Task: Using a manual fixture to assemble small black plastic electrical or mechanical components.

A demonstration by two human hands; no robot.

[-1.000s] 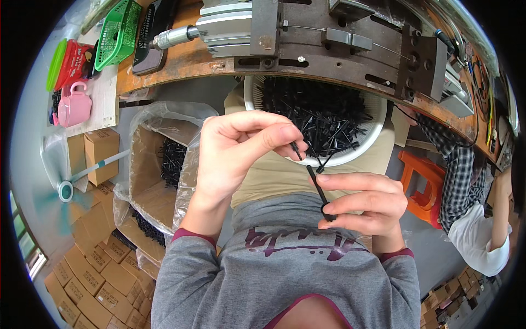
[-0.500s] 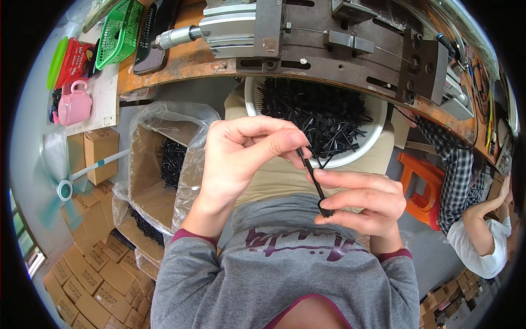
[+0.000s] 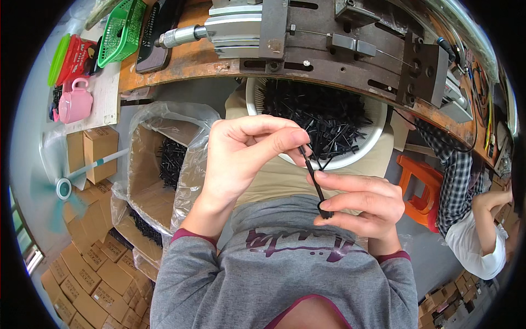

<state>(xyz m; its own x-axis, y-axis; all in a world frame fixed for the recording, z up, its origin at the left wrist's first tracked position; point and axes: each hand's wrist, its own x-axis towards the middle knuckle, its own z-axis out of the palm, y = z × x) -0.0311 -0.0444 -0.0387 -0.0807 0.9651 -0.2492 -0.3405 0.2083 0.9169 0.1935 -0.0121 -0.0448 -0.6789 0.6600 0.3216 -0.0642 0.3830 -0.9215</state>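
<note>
We see the wooden bench (image 3: pixel 183 71) curving across the top, with the metal machine (image 3: pixel 342 63) set along its edge, presumably for easy reach from the seat; at the left stands the plastic-lined cardboard box (image 3: pixel 156 205), open toward us, with black pieces in it; the white basin (image 3: pixel 344 162) sits against the lap under the bench edge, likely so that its heap of black pieces (image 3: pixel 312 104) stays close to both hands; in front of it, our left hand (image 3: pixel 235 151) pinches a thin black rod (image 3: pixel 303 152) between thumb and finger, leaving its lower end free; our right hand (image 3: pixel 364 204) grips a black tube (image 3: pixel 318 189) aslant, its wide end low, its narrow end up at the rod; we cannot tell whether the rod enters it.
</note>
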